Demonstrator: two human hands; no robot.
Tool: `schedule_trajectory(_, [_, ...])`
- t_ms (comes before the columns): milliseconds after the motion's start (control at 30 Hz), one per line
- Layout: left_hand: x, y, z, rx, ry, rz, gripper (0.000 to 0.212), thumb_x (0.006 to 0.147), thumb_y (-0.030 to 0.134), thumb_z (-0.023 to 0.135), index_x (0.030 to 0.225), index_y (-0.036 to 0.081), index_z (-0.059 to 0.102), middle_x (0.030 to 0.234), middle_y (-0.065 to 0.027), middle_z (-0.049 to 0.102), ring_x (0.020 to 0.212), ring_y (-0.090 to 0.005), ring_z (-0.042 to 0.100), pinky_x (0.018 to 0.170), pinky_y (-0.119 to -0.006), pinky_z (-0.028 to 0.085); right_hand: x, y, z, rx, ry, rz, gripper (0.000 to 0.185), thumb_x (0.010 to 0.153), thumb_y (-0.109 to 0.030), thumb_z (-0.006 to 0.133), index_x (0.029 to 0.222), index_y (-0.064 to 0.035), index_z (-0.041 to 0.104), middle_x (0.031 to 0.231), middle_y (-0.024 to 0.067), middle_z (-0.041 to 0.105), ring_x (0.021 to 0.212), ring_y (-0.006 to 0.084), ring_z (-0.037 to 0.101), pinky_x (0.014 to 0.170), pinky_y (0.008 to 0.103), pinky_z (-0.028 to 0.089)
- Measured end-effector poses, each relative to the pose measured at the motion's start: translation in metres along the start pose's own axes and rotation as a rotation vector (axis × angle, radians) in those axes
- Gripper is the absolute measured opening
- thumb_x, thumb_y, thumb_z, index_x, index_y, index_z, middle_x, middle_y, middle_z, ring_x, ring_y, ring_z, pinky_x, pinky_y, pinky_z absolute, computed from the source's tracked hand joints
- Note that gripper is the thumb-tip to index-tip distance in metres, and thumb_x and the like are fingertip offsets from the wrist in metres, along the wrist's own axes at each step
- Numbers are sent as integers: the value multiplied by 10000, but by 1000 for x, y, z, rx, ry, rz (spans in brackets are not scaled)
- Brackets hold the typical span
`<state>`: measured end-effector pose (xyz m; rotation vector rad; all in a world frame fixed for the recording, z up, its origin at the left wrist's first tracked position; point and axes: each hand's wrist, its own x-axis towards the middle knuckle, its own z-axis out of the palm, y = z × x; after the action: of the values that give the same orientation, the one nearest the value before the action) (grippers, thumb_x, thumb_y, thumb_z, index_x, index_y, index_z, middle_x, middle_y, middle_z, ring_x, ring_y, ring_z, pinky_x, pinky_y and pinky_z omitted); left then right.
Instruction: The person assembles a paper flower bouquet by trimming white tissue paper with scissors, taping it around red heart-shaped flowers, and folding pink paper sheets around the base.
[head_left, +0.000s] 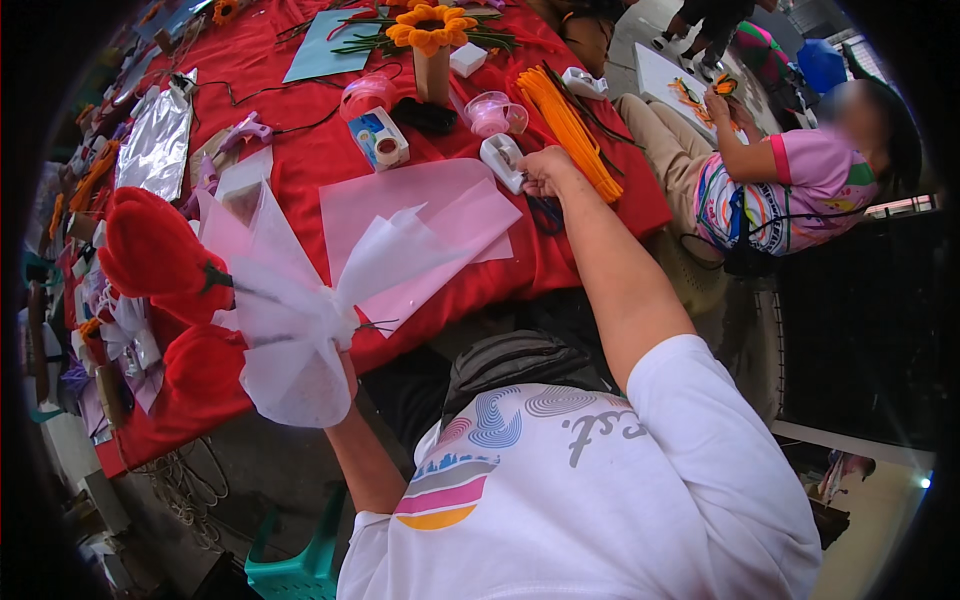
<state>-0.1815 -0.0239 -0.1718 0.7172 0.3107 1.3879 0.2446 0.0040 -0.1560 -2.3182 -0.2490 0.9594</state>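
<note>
My left hand (349, 375) grips a bouquet of red fuzzy tulips (150, 244) by its gathered white wrapping (300, 352); the wrapping hides most of the fingers. Thin dark stem ends poke out at the right of the gathered part. My right hand (546, 172) is at the end of a white tape dispenser (502, 161), its fingers bent against it; whether they grip it cannot be seen. Pink and white wrapping sheets (405, 195) lie on the red cloth between my hands. Close to my right hand lies a bundle of orange pipe cleaners (570, 127).
Behind the sheets stand a boxed tape roll (379, 140), pink ribbon spools (495, 112) and an orange fuzzy sunflower (430, 28). Glue guns (247, 130) with cords lie left on the red-covered table (300, 165). A seated person (787, 172) works at right. A green stool (300, 566) is below.
</note>
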Motion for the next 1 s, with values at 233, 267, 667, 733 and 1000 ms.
schedule_trajectory(233, [24,-11,28,26,-27,-37,330,790,27,591,1116,67,562,1138,-49,565,1057,-235,523,906,-376,429,-7,0,-7,166,-129,8,142,744,-106,629,798,22,600,662,113,591,480,183,569,437,293,502])
schedule_trajectory(267, [28,-16,36,68,-27,-45,321,793,40,591,1112,63,562,1126,-49,570,1043,-234,529,898,-370,432,-7,3,-8,236,-148,-4,140,746,-94,623,808,29,598,671,119,593,481,189,571,436,294,501])
schedule_trajectory(667, [116,-116,203,764,-497,128,271,741,36,616,1006,0,572,931,-35,613,852,-179,594,768,-306,466,-10,43,-24,813,-418,-223,102,755,-35,582,822,38,607,745,126,618,648,206,612,608,298,524])
schedule_trajectory(733, [123,-123,221,368,-362,-212,342,683,-40,640,1014,-7,557,947,-33,597,871,-135,573,766,-289,461,-15,43,-28,830,-490,-182,112,772,-42,572,842,38,609,788,129,626,706,205,617,669,297,527])
schedule_trajectory(1000, [128,-154,237,338,-453,-157,98,794,-3,551,888,-4,579,823,-17,597,745,-106,555,673,-259,454,-15,55,-31,829,-566,-213,183,806,-58,549,946,48,602,894,140,639,803,210,628,733,315,526])
